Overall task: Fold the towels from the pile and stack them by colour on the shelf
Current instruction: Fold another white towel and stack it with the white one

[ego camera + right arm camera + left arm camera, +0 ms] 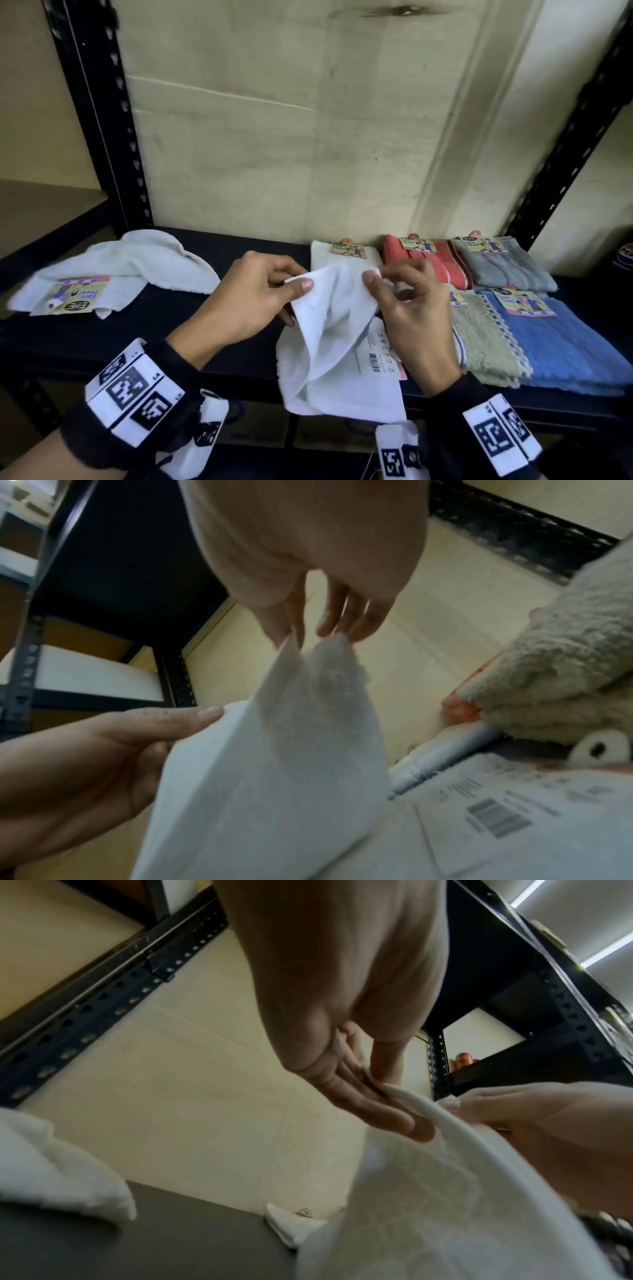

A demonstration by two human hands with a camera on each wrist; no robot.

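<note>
A white towel (pixel 337 346) hangs between both hands above the front of the black shelf (pixel 219 342). My left hand (pixel 260 294) pinches its upper left corner between thumb and fingers. My right hand (pixel 404 298) pinches the upper right corner at the fingertips. The towel's lower part drapes over the shelf's front edge, and its paper label (pixel 378 349) with a barcode shows beside it. In the left wrist view the left hand (pixel 383 1096) grips the towel (pixel 445 1204) edge. The right wrist view has the right hand (pixel 318 631) holding the towel (pixel 274 764) by two peaks.
A crumpled white towel (pixel 113 270) with a label lies at the shelf's left. Folded towels sit to the right: white (pixel 329 257), coral (pixel 421 263), grey (pixel 503 267), green (pixel 483 339) and blue (pixel 565 346). Black slotted posts (pixel 102 116) flank a cream wall.
</note>
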